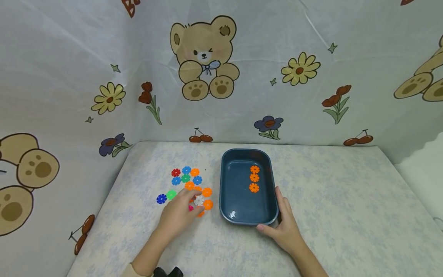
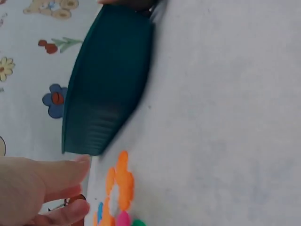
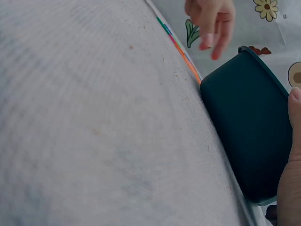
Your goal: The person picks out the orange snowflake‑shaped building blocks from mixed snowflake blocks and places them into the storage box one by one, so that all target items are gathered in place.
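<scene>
My left hand (image 1: 180,211) hovers over a loose group of slotted plastic snowflake discs, its thumb and fingers apart around a white disc (image 1: 199,200). Orange discs (image 1: 207,204) lie just beside the fingertips; some are partly hidden under the hand. In the right wrist view the left hand (image 3: 212,23) is raised above the table with nothing between its fingers. My right hand (image 1: 285,227) holds the near right corner of a dark blue rectangular dish (image 1: 235,207), thumb at the rim and fingers along the outer side. Three orange discs (image 1: 254,177) lie in a row inside the dish.
Farther back in the group are red (image 1: 175,172), blue (image 1: 187,170) and green discs (image 1: 185,178). A dark blue disc (image 1: 161,199) lies at its left edge. Printed cloth (image 1: 256,104) hangs behind and left of the table. A black object (image 1: 168,272) shows at the bottom edge.
</scene>
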`<state>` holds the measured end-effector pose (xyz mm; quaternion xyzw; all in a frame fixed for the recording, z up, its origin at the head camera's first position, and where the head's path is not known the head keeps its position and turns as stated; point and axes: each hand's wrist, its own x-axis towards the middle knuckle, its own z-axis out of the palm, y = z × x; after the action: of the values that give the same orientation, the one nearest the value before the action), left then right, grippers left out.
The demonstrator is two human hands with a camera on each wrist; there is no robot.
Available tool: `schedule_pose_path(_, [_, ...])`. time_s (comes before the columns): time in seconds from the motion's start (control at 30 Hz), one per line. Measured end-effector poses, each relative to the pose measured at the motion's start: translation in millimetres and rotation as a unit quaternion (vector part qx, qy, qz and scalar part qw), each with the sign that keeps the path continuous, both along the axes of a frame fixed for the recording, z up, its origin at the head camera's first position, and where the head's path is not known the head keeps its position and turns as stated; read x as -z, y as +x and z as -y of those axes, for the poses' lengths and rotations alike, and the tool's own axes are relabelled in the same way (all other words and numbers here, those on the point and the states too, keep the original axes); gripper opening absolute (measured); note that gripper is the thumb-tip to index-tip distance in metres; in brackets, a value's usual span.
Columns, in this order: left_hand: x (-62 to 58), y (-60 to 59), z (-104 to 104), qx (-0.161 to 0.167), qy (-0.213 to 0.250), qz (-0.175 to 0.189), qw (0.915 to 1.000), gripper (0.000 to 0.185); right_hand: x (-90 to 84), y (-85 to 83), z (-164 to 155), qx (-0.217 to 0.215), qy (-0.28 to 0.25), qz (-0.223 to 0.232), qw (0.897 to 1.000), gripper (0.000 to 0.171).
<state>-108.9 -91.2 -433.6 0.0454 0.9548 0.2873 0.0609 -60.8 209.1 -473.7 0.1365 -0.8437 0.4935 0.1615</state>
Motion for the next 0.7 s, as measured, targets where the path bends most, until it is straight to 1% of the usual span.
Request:
schedule_pose_path(0.07, [6.4,0.5,5.2,-0.002,-0.017,0.026,0.9995,0.041,-0.7,0.3,0.8,0.001,0.000,0.000,1.000,0.123])
schedule_pose_path(0.1, [9.5,0.5,6.9,-0.001,-0.018,0.036,0.9992,0.040,-0.9,0.5,1.1,0.002,0.000,0.000,1.000,0.123])
schedule_pose_path(0.2, [17.3,1.0,9.2,-0.005,-0.023,0.052,0.9984,0.036,-0.4,0.3,1.6,0.003,0.002,0.000,1.000,0.123])
schedule_pose_path(0.3, [24.3,0.7,8.9,-0.002,-0.023,0.047,0.9986,0.032,5.7,-0.4,-0.3,0.004,0.002,0.001,1.000,0.124])
schedule_pose_path(0.4, [29.0,-0.7,8.2,-0.004,-0.024,0.045,0.9987,0.031,19.0,-3.3,-4.3,0.004,0.003,0.003,1.000,0.126])
schedule_pose_path(0.53, [31.8,-2.7,7.6,-0.008,-0.025,0.044,0.9987,0.031,35.2,-7.1,-10.1,0.005,0.010,0.008,1.000,0.128])
schedule_pose_path(0.7, [33.4,-3.7,7.8,-0.007,-0.020,0.043,0.9989,0.027,40.0,-8.1,-13.3,0.003,0.004,0.011,1.000,0.129])
